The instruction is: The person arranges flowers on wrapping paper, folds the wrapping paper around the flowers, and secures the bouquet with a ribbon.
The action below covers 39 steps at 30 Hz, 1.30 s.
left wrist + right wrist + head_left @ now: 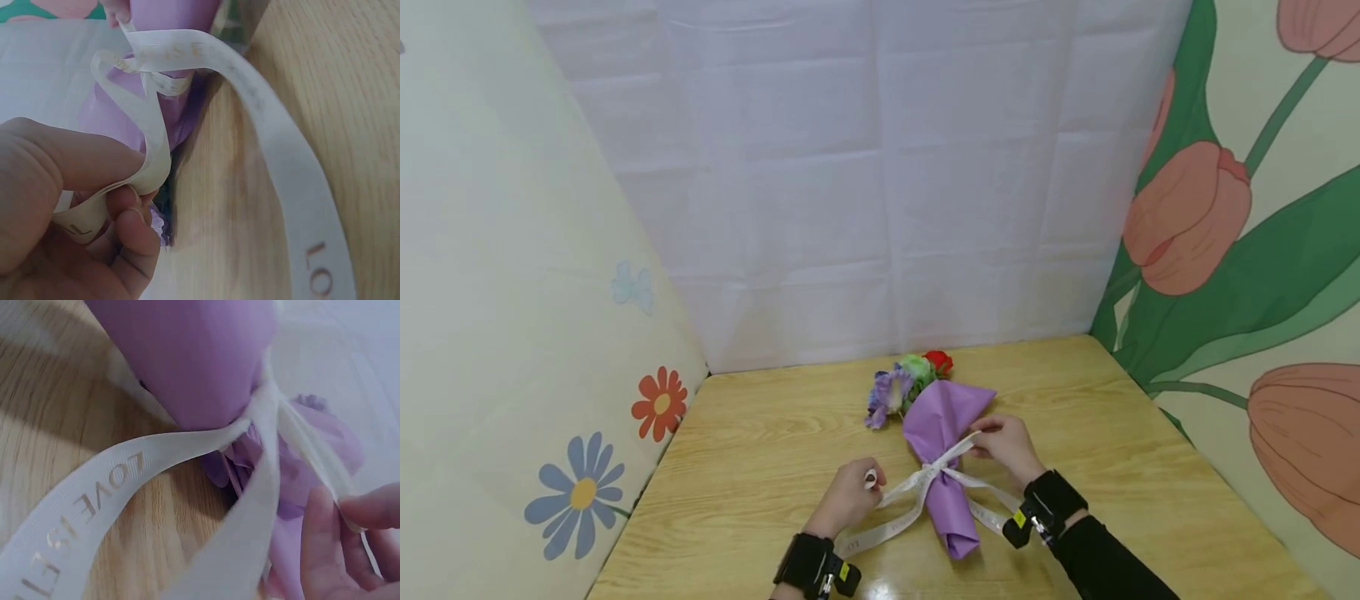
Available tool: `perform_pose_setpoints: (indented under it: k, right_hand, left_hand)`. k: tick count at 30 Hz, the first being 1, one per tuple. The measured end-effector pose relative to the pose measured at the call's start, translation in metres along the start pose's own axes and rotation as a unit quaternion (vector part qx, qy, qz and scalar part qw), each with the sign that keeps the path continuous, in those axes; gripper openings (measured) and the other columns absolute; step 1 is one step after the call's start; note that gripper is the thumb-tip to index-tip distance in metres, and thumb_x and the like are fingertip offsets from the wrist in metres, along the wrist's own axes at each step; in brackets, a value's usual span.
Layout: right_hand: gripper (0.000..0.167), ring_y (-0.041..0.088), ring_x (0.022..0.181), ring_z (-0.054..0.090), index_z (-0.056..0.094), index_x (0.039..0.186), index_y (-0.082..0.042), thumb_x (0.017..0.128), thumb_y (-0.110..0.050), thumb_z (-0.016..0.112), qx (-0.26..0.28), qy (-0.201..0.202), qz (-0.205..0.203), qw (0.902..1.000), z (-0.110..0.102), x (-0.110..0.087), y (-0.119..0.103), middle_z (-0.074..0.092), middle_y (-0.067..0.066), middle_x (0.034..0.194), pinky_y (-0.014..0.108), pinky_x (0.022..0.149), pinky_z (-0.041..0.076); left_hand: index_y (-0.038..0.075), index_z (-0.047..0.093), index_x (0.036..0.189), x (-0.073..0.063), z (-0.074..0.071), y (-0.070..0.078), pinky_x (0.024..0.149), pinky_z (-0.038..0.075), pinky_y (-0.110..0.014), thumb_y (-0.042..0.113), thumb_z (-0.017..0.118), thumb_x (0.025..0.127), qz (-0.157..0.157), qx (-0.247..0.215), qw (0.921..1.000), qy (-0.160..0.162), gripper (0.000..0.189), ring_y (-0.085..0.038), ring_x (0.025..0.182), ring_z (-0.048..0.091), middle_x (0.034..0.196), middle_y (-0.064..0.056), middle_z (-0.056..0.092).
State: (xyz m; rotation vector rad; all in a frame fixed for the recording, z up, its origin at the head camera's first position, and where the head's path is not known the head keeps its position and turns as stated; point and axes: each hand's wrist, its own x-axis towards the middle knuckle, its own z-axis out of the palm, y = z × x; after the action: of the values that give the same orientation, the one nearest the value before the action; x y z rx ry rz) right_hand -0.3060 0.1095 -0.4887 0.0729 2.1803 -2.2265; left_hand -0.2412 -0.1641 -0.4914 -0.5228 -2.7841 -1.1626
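A bouquet in purple wrapping paper lies on the table, its artificial flowers in purple, green and red at the far end. Round its narrow waist runs a white ribbon, knotted in front, with gold lettering. My left hand pinches one stretch of ribbon between thumb and fingers, left of the knot. On the other side, my right hand pinches another stretch, up and to the right of the knot. Loose ribbon tails hang down on both sides of the paper.
The wood-grain table extends around the bouquet. Behind it hangs a creased white cloth. Walls painted with flowers stand at left and right. Each wrist wears a black camera strap.
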Motion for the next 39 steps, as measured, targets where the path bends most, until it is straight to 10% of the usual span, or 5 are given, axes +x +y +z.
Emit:
perform_pose_setpoints:
  k: [6, 14, 21, 30, 39]
  right_hand:
    - [0.037, 0.017, 0.08, 0.06, 0.056, 0.115, 0.023, 0.079, 0.02, 0.06, 0.081, 0.005, 0.016, 0.9965, -0.012, -0.001, 0.007, 0.061, 0.016, 0.098, 0.025, 0.072, 0.056]
    - [0.015, 0.018, 0.071, 0.064, 0.067, 0.094, 0.017, 0.08, 0.01, 0.067, -0.121, -0.073, -0.001, 0.9899, -0.026, -0.004, -0.001, 0.067, 0.011, 0.078, 0.033, 0.068, 0.057]
    - [0.012, 0.02, 0.068, 0.067, 0.062, 0.096, 0.012, 0.085, 0.01, 0.067, -0.054, -0.093, 0.065, 0.9921, -0.036, -0.005, 0.002, 0.064, 0.012, 0.079, 0.035, 0.067, 0.06]
    - [0.03, 0.018, 0.082, 0.065, 0.057, 0.118, 0.02, 0.093, 0.004, 0.06, -0.017, -0.152, 0.006, 0.9882, -0.025, 0.002, -0.013, 0.064, 0.009, 0.091, 0.031, 0.076, 0.059]
    - [0.03, 0.018, 0.073, 0.068, 0.059, 0.112, 0.018, 0.086, 0.006, 0.066, -0.084, -0.131, -0.048, 0.9867, 0.0, 0.004, -0.039, 0.069, 0.014, 0.089, 0.036, 0.071, 0.06]
  left_hand:
    - [0.007, 0.06, 0.081, -0.005, 0.001, -0.004, 0.065, 0.044, -0.028, -0.012, 0.067, 0.07, -0.005, 0.018, 0.9998, 0.008, 0.023, -0.013, 0.074, 0.052, 0.079, 0.0, 0.059]
    - [0.004, 0.062, 0.084, -0.005, -0.007, -0.007, 0.07, 0.049, -0.032, -0.012, 0.071, 0.073, -0.036, 0.022, 0.9984, 0.037, 0.021, -0.018, 0.081, 0.058, 0.087, -0.006, 0.065]
    - [0.005, 0.06, 0.081, -0.007, -0.008, -0.011, 0.071, 0.051, -0.033, -0.012, 0.074, 0.072, -0.028, 0.047, 0.9971, 0.052, 0.024, -0.018, 0.08, 0.06, 0.084, -0.006, 0.066]
    - [0.003, 0.068, 0.098, 0.004, -0.014, 0.027, 0.068, 0.05, -0.026, 0.01, 0.074, 0.093, -0.036, -0.154, 0.9822, 0.101, 0.01, -0.012, 0.079, 0.06, 0.092, -0.006, 0.067]
    - [0.012, 0.07, 0.101, 0.003, 0.031, 0.065, 0.08, 0.048, -0.027, 0.018, 0.08, 0.087, 0.032, -0.143, 0.9874, -0.059, 0.018, -0.008, 0.095, 0.059, 0.104, 0.005, 0.067]
